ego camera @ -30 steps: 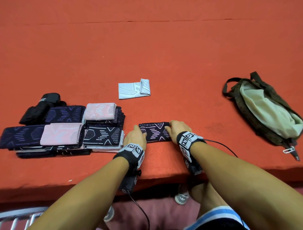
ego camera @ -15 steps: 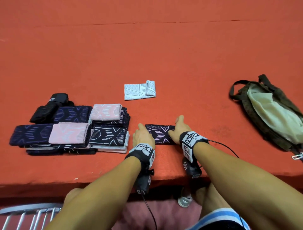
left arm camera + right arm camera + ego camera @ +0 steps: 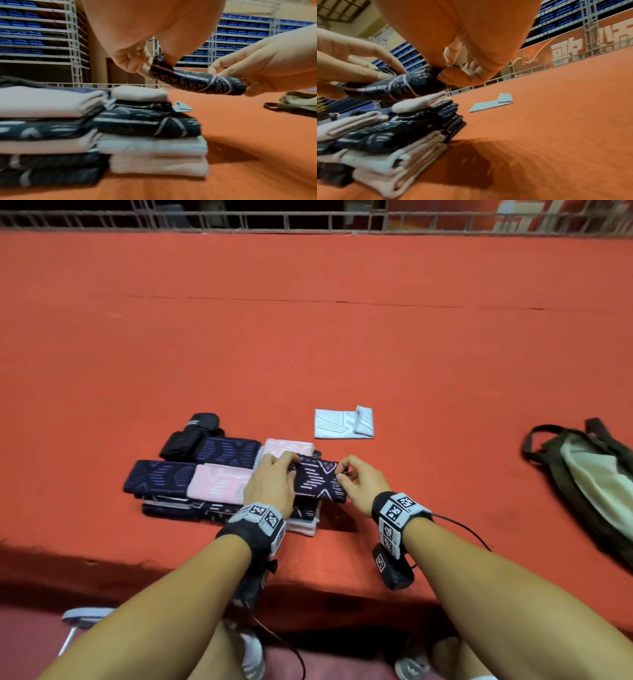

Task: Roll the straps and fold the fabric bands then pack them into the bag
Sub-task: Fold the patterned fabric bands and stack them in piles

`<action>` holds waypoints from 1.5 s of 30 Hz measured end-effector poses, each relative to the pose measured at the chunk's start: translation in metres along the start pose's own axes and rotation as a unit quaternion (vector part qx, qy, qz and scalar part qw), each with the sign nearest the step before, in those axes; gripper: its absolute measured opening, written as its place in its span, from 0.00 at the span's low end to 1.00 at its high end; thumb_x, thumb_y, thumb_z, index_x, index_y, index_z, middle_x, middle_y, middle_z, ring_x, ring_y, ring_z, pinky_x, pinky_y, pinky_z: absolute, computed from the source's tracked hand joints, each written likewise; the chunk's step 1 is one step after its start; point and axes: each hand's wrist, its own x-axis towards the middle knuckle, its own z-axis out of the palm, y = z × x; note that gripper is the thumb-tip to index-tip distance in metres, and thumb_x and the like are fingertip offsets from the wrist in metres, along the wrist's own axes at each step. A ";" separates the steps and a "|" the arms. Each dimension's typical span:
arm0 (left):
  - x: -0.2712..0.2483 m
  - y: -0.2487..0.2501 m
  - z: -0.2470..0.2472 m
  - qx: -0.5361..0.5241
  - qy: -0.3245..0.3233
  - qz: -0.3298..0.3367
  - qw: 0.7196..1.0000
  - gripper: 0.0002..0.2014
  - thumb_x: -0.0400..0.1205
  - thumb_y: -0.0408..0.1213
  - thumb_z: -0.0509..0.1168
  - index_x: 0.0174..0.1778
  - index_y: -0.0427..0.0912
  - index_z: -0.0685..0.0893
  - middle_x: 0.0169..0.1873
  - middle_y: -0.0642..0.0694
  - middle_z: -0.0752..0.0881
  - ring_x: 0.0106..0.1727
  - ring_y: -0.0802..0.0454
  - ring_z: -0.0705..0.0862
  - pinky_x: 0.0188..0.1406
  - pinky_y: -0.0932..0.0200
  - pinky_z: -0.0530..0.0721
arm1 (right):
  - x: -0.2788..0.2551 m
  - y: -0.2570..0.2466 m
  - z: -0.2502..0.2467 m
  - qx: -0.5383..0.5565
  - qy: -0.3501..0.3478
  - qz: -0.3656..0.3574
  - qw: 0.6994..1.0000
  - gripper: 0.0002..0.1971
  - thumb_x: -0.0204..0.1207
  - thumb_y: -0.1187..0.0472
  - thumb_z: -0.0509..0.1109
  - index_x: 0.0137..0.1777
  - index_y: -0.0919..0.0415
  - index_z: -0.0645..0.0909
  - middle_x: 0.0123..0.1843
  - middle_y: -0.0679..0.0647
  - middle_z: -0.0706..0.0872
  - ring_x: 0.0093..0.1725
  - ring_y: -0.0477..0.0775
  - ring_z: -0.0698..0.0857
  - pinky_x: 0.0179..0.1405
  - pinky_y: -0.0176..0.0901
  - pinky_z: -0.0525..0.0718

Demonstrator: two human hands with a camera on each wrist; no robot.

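Holding a folded dark patterned band up off the desk with both hands, just above the right-hand end of the stacks of folded bands. Left hand has its fingers curled in and pinching the band's left end, right hand does the same on the right end, thumb and fingers pressed together on the fabric. From the wrist views the band hangs clear of the top layer, not touching it as far as I can tell.

The stacks sit near the front edge of the desk, left of center: navy and pink bands on top, white and dark ones underneath. A couple of rolled black straps lie at the far left end of the stacks, touching them. 1 pale blue-white band lies alone further back, well apart from everything, one end flipped over. The olive bag sits open at the right edge of the desk, light lining showing.
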 end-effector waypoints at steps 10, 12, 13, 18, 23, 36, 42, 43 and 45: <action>-0.010 -0.064 0.008 0.139 0.036 -0.019 0.989 0.14 0.86 0.50 0.62 0.68 0.59 0.82 0.55 0.50 0.83 0.61 0.44 0.75 0.58 0.48 0.69 | 0.007 -0.022 0.058 -0.059 -0.018 0.032 0.998 0.07 0.77 0.47 0.74 0.43 0.44 0.78 0.31 0.43 0.83 0.36 0.48 0.83 0.39 0.45 0.81; -0.008 -0.066 0.012 0.149 0.042 -0.009 0.988 0.16 0.84 0.55 0.64 0.67 0.60 0.82 0.55 0.51 0.82 0.60 0.45 0.74 0.58 0.49 0.69 | 0.008 -0.018 0.057 -0.083 -0.041 0.040 0.995 0.07 0.76 0.44 0.73 0.45 0.43 0.79 0.34 0.43 0.84 0.39 0.48 0.85 0.42 0.46 0.85; -0.007 -0.066 0.013 0.152 0.042 -0.007 0.988 0.17 0.83 0.56 0.65 0.67 0.60 0.82 0.55 0.51 0.82 0.60 0.45 0.73 0.58 0.49 0.69 | 0.009 -0.016 0.056 -0.094 -0.055 0.041 0.993 0.08 0.76 0.43 0.74 0.46 0.43 0.79 0.35 0.43 0.85 0.40 0.48 0.86 0.43 0.46 0.85; -0.012 -0.065 0.020 0.187 0.053 0.020 0.981 0.14 0.79 0.52 0.73 0.59 0.55 0.89 0.47 0.47 0.79 0.50 0.42 0.75 0.47 0.47 0.72 | 0.010 -0.014 0.053 -0.130 -0.103 0.026 0.986 0.10 0.75 0.40 0.72 0.48 0.40 0.77 0.38 0.42 0.86 0.43 0.49 0.87 0.44 0.46 0.85; -0.014 -0.056 0.016 0.180 0.087 -0.004 0.980 0.11 0.78 0.51 0.74 0.54 0.56 0.90 0.46 0.48 0.76 0.49 0.43 0.73 0.47 0.47 0.72 | 0.008 -0.015 0.047 -0.125 -0.124 0.009 0.984 0.09 0.79 0.40 0.67 0.54 0.41 0.81 0.40 0.41 0.84 0.44 0.50 0.85 0.47 0.46 0.84; 0.063 0.095 0.062 -0.042 -0.040 0.045 0.997 0.13 0.84 0.39 0.61 0.64 0.50 0.82 0.60 0.47 0.83 0.63 0.46 0.82 0.62 0.47 0.80 | 0.048 0.046 -0.056 -0.090 -0.052 0.097 0.990 0.13 0.85 0.53 0.64 0.64 0.54 0.84 0.55 0.53 0.89 0.58 0.57 0.86 0.53 0.41 0.77; 0.127 0.121 0.130 -0.071 -0.124 -0.028 0.989 0.20 0.84 0.33 0.58 0.73 0.47 0.79 0.62 0.38 0.87 0.65 0.36 0.84 0.64 0.48 0.80 | 0.081 0.091 -0.092 -0.069 -0.012 0.164 0.984 0.14 0.82 0.58 0.63 0.65 0.50 0.83 0.52 0.53 0.90 0.57 0.59 0.87 0.53 0.41 0.78; 0.139 0.121 0.142 -0.075 -0.123 -0.039 0.989 0.20 0.84 0.33 0.59 0.73 0.47 0.79 0.62 0.36 0.87 0.64 0.34 0.84 0.63 0.48 0.80 | 0.086 0.097 -0.091 -0.069 -0.017 0.165 0.984 0.15 0.82 0.60 0.62 0.66 0.51 0.82 0.53 0.55 0.90 0.58 0.60 0.87 0.53 0.41 0.78; 0.161 0.121 0.166 -0.070 -0.119 -0.055 0.989 0.21 0.83 0.34 0.61 0.73 0.49 0.79 0.62 0.33 0.86 0.64 0.32 0.83 0.62 0.46 0.80 | 0.099 0.110 -0.089 -0.069 -0.026 0.165 0.984 0.18 0.82 0.62 0.60 0.69 0.52 0.81 0.57 0.59 0.90 0.60 0.61 0.86 0.56 0.43 0.79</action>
